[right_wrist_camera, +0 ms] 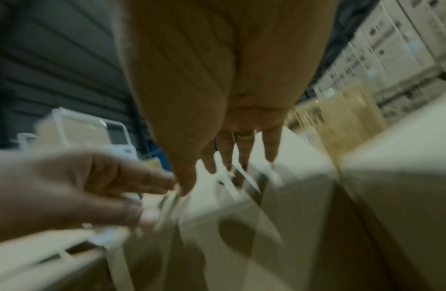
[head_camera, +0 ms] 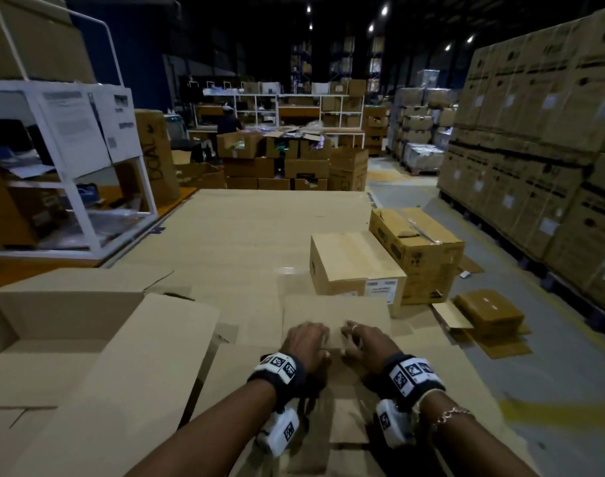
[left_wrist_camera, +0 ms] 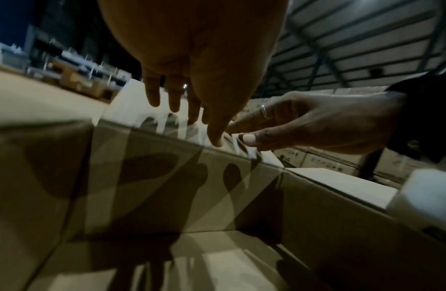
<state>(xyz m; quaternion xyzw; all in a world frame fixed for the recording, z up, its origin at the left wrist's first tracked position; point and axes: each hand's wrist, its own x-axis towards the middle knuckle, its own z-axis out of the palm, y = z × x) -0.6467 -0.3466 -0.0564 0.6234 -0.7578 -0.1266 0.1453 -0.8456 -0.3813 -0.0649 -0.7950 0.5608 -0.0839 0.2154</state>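
An open brown cardboard box [left_wrist_camera: 147, 177] sits right in front of me, and its far flap [head_camera: 335, 313] lies flat under both hands. My left hand [head_camera: 306, 340] rests on the flap's near edge with fingers stretched forward and nothing held. In the left wrist view the left hand's fingers [left_wrist_camera: 152, 94] are straight, with the thumb tip on the fold. My right hand [head_camera: 364, 342], with a ring on one finger, lies beside it on the same flap, fingers extended. The right wrist view is blurred and shows the right hand's fingers [right_wrist_camera: 270, 145] reaching over the flap [right_wrist_camera: 304, 189], the left hand [right_wrist_camera: 92, 187] alongside.
A large open carton [head_camera: 87, 339] stands at my left. Two closed boxes [head_camera: 356, 263] [head_camera: 418, 249] sit beyond the flap, with flattened cardboard [head_camera: 486, 311] on the floor to the right. A white rack [head_camera: 70, 149] is at the far left, and stacked cartons [head_camera: 535, 149] line the right.
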